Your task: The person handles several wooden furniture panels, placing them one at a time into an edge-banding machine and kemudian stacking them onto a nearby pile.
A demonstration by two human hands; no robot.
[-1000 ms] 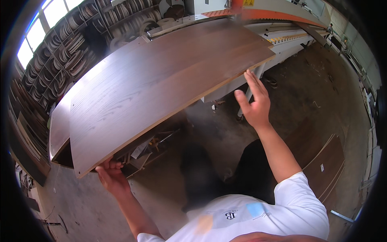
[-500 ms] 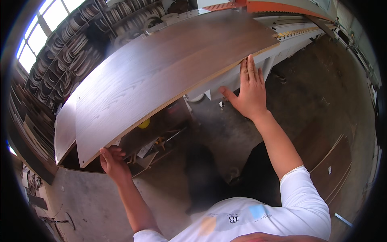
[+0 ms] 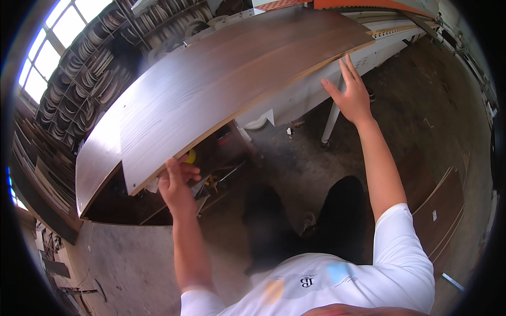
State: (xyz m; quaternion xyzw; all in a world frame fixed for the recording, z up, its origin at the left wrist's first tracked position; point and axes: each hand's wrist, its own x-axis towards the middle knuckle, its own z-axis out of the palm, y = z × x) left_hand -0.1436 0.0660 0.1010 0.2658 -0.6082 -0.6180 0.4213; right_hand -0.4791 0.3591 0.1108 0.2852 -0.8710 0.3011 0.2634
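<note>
My left hand (image 3: pixel 176 184) pinches the near corner of the dark wood panel (image 3: pixel 232 79) in its grip; my right hand (image 3: pixel 352 95), fingers spread, rests flat at its front edge.

head-worn fisheye, looking steeply down

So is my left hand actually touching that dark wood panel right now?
Touching. The head view shows the left hand at the near corner of the dark wood panel, thumb up against its edge and fingers curled underneath.
</note>
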